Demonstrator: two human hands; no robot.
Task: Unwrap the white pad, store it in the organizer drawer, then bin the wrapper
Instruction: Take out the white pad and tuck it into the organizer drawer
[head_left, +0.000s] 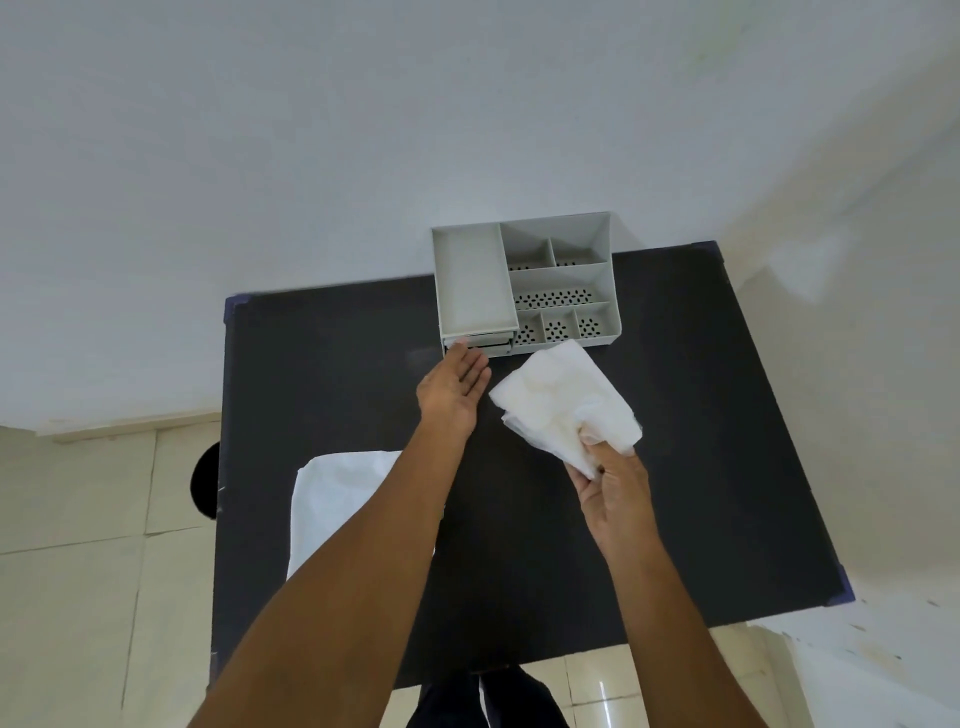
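One hand grips white pad

Organizer at table's far edge, pad before it, cloth near-left

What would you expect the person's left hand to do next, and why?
Probably hook its fingertips on the drawer front and pull it open. The left hand lies open, fingertips at the small drawers under the grey organizer, which look shut, while the right hand pinches the white pad nearby, ready to go in.
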